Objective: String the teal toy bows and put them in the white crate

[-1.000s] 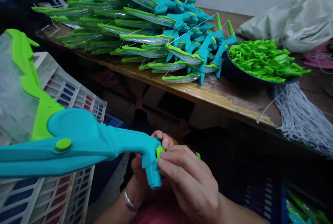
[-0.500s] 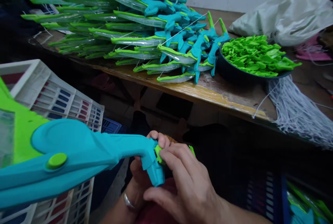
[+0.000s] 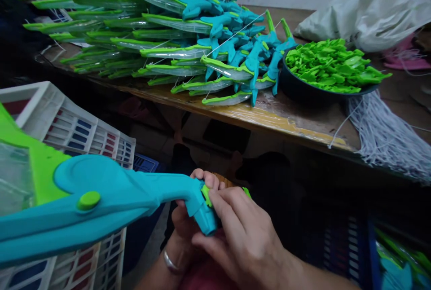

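A large turquoise plastic part (image 3: 131,191), seemingly a toy bow's handle with green and clear sections, stretches from the left edge to my hands. My left hand (image 3: 184,229) is closed around its bent tip from behind, fingers curling over the top. My right hand (image 3: 249,225) pinches a small green plastic clip (image 3: 206,195) against the side of that bend, its thumb under the tip. Another bit of green shows past my right knuckles; what it belongs to is hidden. The palm of my left hand is mostly out of sight.
Similar turquoise-and-green bows (image 3: 188,25) with strings are stacked on the table (image 3: 286,121). Beside them stand a dark bowl (image 3: 303,92) of green pieces, a bundle of white cords (image 3: 387,137) and a white sack (image 3: 377,16). A white crate (image 3: 90,124) is at left, a dark-blue crate (image 3: 372,245) lower right.
The turquoise part has shifted slightly right, and its bent tip now points more toward the lower right. My right thumb has moved in closer beneath the tip. Both hands keep their grip.
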`<state>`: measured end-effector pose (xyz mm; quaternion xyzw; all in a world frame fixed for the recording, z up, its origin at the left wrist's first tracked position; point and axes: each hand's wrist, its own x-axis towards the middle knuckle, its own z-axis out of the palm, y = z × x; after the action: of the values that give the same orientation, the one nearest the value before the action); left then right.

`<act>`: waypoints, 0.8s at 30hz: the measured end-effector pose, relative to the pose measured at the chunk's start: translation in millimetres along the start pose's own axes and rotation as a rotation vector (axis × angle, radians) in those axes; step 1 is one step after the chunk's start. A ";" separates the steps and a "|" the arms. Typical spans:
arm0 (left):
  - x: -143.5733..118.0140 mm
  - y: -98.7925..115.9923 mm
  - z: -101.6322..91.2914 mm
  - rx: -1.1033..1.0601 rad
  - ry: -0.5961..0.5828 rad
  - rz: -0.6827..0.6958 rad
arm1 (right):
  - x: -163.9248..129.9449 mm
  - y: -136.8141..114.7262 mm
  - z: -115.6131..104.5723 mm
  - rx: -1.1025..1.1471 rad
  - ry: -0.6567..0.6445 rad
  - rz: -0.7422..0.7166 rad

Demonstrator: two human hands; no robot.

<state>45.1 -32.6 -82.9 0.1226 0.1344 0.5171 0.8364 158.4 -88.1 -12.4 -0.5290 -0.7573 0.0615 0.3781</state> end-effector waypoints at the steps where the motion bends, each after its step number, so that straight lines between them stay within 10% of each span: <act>1: 0.3 0.4 -1.6 0.027 -0.003 0.014 | 0.7 -0.7 0.4 -0.013 0.000 0.018; 15: 9.5 19.0 -12.9 0.282 -0.116 0.058 | 4.5 4.2 5.1 0.018 -0.031 0.074; 24: 8.6 22.3 -19.7 0.295 -0.110 0.028 | 22.2 -3.0 -3.4 -0.477 -0.281 -0.031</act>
<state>23.3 -13.8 -94.4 0.2742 0.1613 0.4957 0.8082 154.9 -71.6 2.8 -0.5776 -0.8034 -0.0516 0.1350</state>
